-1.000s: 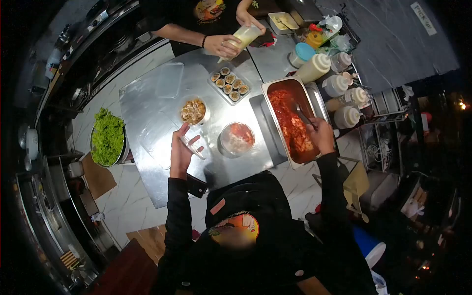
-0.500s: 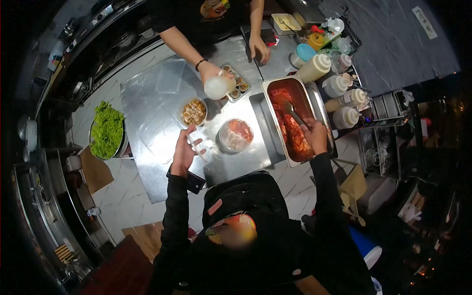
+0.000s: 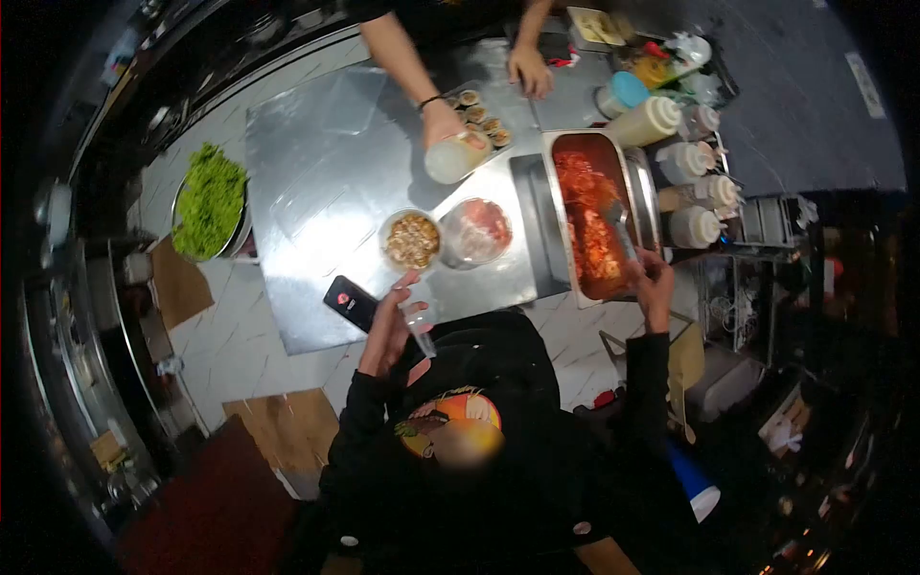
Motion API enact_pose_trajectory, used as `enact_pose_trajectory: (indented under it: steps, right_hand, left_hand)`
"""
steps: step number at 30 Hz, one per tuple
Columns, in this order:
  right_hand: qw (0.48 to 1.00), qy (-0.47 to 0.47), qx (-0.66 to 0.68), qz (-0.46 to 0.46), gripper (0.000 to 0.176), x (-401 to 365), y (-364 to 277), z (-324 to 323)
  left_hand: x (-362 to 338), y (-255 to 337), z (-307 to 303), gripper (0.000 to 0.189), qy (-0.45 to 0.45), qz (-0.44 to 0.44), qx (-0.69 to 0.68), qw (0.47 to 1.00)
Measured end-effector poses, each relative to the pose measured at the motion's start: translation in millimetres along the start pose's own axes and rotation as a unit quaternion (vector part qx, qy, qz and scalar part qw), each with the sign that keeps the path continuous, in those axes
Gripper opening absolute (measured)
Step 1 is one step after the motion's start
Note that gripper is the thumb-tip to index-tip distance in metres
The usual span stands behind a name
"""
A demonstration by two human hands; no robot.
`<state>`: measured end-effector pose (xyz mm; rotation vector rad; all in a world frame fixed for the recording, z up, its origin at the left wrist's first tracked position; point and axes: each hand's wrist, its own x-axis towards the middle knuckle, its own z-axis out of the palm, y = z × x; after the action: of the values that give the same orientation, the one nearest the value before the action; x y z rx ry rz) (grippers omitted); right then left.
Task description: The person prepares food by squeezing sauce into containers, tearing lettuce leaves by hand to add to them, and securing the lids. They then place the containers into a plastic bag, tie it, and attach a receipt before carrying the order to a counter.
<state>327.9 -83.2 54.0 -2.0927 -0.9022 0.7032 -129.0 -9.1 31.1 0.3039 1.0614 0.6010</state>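
My right hand grips the handle of a metal serving utensil at the near end of a deep steel pan. The utensil's head lies in the red-sauced food. Over the table's near edge, my left hand pinches a thin clear plastic piece, like a lid seen edge-on. Just beyond it stands a round clear tub of brown food with pale drizzle. Beside that is another clear tub holding red and whitish food. A black phone lies left of my left hand.
Across the steel table, a co-worker's hand holds a cloudy squeeze bottle by a tray of rolls. Their other hand rests nearby. Sauce bottles line the right; a bowl of lettuce stands left.
My view has shifted. My left hand has drawn back from the tubs with the clear piece, uncovering the phone. My right hand and utensil have moved toward the pan's near right corner.
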Motion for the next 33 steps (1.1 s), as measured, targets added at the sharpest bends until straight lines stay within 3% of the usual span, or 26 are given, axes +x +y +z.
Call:
enact_pose_trajectory:
  steps: [4, 8, 11, 12, 16, 24, 26, 33]
  right_hand:
    - [0.998, -0.002, -0.005, -0.07, 0.035, -8.7, 24.3, -9.6]
    - [0.999, -0.008, 0.031, -0.018, 0.033, -41.2, -22.5, -14.9]
    - [0.999, -0.005, 0.016, -0.038, 0.034, -50.9, -31.2, -22.9]
    - [1.0, -0.005, 0.021, 0.015, 0.034, -58.6, -44.0, -26.9]
    - [1.0, 0.001, 0.016, 0.008, 0.036, -76.7, -74.0, -34.1]
    - [0.997, -0.072, -0.008, -0.017, 0.032, -113.4, -154.6, -28.6]
    - [0.995, -0.097, -0.003, -0.011, 0.031, -123.2, -172.0, -19.8]
    - [0.969, -0.244, -0.039, 0.004, 0.027, -118.4, -199.9, 42.0]
  left_hand:
    - [1.6, -16.4, -12.8, 0.06, 0.006, -0.027, 0.001, 1.0]
    - [-5.9, -14.8, -14.5, 0.059, -0.01, -0.017, 0.023, 1.0]
    - [-11.5, -9.6, -14.7, 0.059, -0.036, -0.009, 0.013, 0.999]
    - [-15.5, -6.4, -12.8, 0.056, -0.043, -0.004, 0.009, 0.999]
    - [-26.1, 2.3, -12.1, 0.045, -0.046, 0.018, -0.016, 0.999]
    - [-43.2, 13.5, -41.4, 0.051, 0.017, 0.049, -0.071, 0.996]
    - [-49.6, 17.5, -48.6, 0.043, 0.021, 0.051, -0.079, 0.995]
    - [-65.2, 16.0, -68.3, 0.04, 0.036, 0.08, -0.119, 0.989]
